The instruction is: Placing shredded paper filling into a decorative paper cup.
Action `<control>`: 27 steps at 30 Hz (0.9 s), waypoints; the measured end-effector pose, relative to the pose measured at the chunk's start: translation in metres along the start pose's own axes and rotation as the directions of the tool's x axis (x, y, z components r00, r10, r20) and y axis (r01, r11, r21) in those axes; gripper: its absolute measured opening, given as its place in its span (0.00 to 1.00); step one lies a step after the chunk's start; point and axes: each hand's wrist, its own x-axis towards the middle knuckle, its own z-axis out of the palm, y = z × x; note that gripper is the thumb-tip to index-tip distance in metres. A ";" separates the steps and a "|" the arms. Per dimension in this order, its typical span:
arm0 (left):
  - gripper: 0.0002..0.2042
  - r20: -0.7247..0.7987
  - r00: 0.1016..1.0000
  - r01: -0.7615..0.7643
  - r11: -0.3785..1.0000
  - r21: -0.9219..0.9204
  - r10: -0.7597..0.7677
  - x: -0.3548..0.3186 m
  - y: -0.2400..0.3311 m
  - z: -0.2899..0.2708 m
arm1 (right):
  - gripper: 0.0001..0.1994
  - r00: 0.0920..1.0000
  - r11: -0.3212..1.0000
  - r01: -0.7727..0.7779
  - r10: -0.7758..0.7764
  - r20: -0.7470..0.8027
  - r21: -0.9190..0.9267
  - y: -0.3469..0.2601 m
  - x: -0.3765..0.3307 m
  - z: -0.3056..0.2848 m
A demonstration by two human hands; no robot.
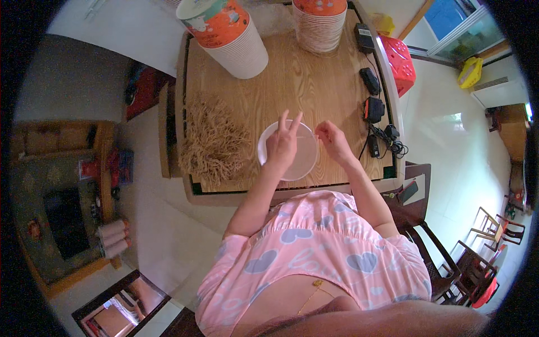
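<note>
A round white paper bowl or tub (306,163) stands near the table's front edge, its mouth facing up. My left hand (282,145) is over its left side, with two fingers raised and spread and the others curled lower down. Just right of the rim, my right hand (335,144) has its thumb and fingertips pinched together. A faint thin line runs from the pinch toward my left hand across the tub; I cannot make out what it is. To the left lies a tangled heap of brown, stringy dried strands (216,146).
Two tall stacks of nested paper tubs, orange-and-white (238,48) and a second stack (320,28), stand at the far side of the wooden table (281,84). Black devices (373,109) and cables (397,147) line its right edge. A red plastic stool (397,66) is beyond.
</note>
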 end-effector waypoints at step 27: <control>0.10 0.028 0.999 0.037 0.925 -0.377 -0.028 -0.015 -0.021 0.007 | 0.03 0.988 0.990 0.139 -0.140 -0.058 -0.019 -0.044 -0.020 0.031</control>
